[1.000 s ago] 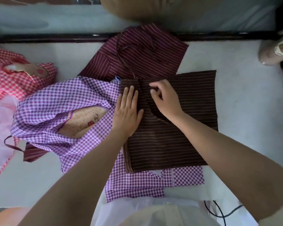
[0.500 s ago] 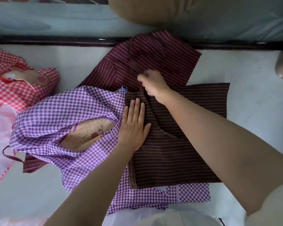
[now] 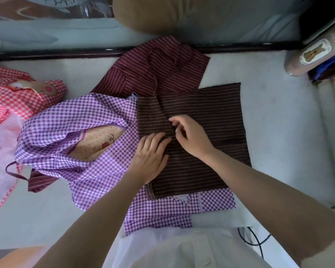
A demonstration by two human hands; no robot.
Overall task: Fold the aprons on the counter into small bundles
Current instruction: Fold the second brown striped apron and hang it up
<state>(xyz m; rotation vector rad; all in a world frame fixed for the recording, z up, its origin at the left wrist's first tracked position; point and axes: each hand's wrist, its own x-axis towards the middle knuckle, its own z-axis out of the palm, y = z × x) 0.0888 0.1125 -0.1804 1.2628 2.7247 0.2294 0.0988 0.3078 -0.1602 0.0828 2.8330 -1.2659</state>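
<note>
Both on the brown apron (image 3: 211, 113): left hand (image 3: 150, 157), fingers flat; right hand (image 3: 191, 138), fingers pinched on a fold.

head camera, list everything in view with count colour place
dark brown striped cloth apron: 1, brown, folded, counter centre
maroon striped cloth apron: 1, maroon, behind the brown one
purple gingham cloth apron: 1, purple, left of centre, reaching under the brown one
red gingham cloth apron: 1, red, far left
sheer pink fabric: 1, pink, left edge
white counter: 1, white, under everything
tan cushion: 1, tan, back
pinkish bear-label roll: 1, pinkish, far right
left hand: 1, flat on brown apron
right hand: 1, pinching its fold
</note>
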